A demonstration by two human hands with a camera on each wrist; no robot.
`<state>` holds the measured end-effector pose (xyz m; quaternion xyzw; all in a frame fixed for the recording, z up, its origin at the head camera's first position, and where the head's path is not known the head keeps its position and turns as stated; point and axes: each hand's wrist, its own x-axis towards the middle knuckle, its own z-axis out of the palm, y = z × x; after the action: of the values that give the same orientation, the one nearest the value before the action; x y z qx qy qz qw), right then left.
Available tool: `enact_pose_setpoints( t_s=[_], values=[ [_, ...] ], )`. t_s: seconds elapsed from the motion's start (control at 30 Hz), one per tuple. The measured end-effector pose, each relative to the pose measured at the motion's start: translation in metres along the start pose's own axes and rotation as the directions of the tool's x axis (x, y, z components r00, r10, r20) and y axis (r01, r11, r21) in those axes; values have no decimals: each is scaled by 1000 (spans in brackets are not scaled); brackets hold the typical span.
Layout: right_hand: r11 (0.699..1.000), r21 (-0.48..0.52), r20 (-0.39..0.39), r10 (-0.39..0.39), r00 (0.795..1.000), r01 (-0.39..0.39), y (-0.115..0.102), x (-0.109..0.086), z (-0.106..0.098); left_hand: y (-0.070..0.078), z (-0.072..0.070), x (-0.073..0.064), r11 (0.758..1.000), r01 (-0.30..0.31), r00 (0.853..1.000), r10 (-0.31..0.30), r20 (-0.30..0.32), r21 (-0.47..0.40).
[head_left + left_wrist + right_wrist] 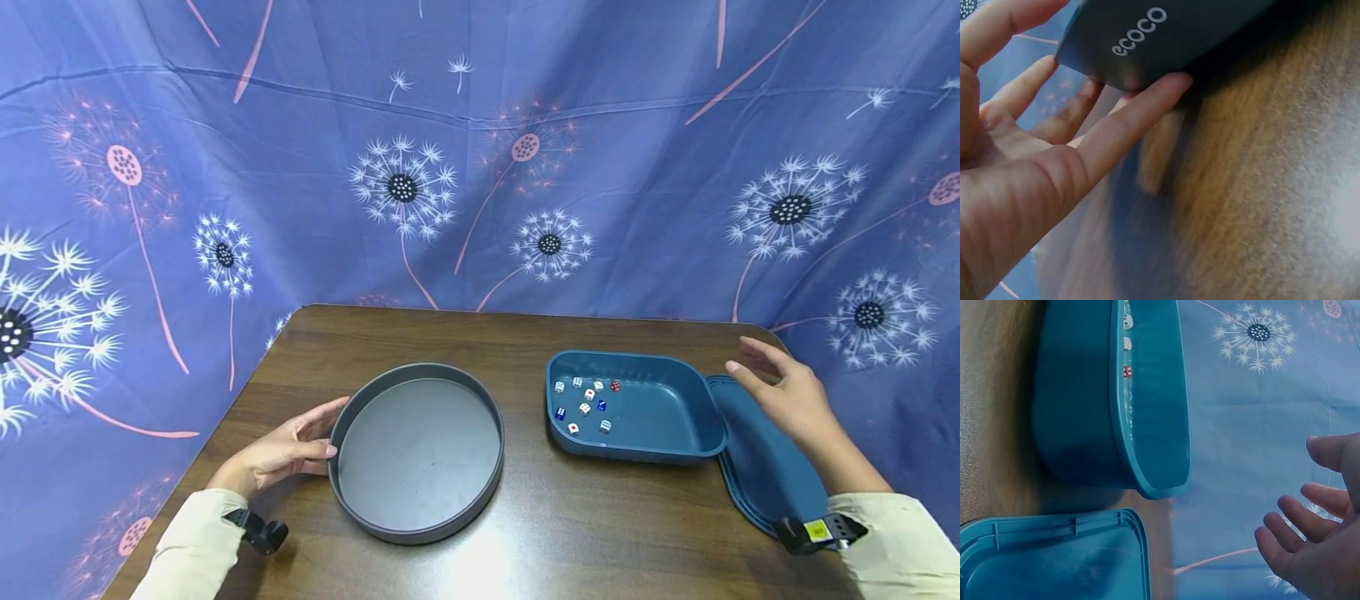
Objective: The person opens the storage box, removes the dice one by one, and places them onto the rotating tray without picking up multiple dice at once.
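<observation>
Tray (420,454), lower centre-left of frame: probably light, stiff, a bit slick; best taken by the wall at opposite sides. Left hand (281,450) spread, touching its outer wall, not wrapped round. Right hand (795,404), right of frame, fingers loosely apart, holding nothing.

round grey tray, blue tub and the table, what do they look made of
Round grey tray: probably plastic, though coated metal is possible; matte, with an evenly dull floor.
Blue tub: likely moulded plastic; low sheen, with rounded corners and soft highlights inside.
Table: wood or wood-look laminate; fairly glossy, judging by its brown grain and bright glare patch.
</observation>
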<state>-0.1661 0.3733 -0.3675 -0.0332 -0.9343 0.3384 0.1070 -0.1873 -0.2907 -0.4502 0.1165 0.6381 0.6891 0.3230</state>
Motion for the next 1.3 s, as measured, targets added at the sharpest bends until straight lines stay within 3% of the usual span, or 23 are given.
enact_pose_setpoints(
  t_s=[0.67, 0.97, 1.1, 1.3],
  values=[
    [1000, 8, 34, -20, 999, 20, 4, -4, 10, -15, 0, -5, 998, -61, 998, 62, 23, -23],
    [997, 46, 41, -56, 998, 54, 0, -8, 22, -16, 1, -6, 998, -58, 998, 58, -2, 0],
    [994, 77, 78, -84, 993, 78, -3, -10, 34, -16, 2, -6, 998, -55, 998, 55, -14, 8],
    [986, 136, 222, -124, 967, 95, -9, -10, 66, -16, 3, -5, 998, -61, 998, 61, -9, 2]
  ],
)
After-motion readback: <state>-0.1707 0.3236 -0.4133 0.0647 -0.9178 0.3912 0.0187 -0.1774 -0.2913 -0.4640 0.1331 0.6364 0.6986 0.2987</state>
